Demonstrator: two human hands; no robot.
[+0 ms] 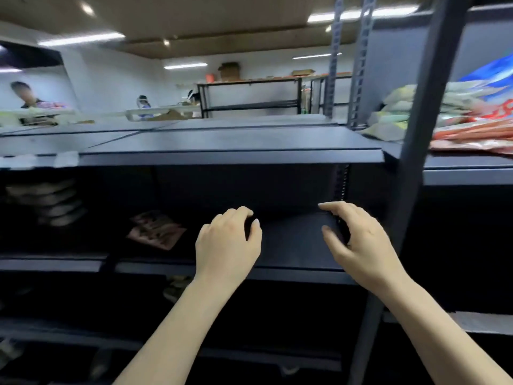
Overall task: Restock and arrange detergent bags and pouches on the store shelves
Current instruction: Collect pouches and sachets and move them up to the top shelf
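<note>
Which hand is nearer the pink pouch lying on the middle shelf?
Left. The left hand hovers just right of the pink pouch; the right hand is farther right, by the upright post.

1. The middle shelf (294, 245) is left bare between a red pouch (155, 230) at the left and the upright post (416, 151) at the right.
2. Headroom is limited by the top shelf (230, 155).
3. The right bay is blocked by stacked bags (458, 118).

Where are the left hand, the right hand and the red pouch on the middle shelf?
left hand (226, 243), head view, back of the hand.
right hand (361, 240), head view, back of the hand.
red pouch (156, 230), head view, middle of its printed face, lying flat on the shelf.
</note>
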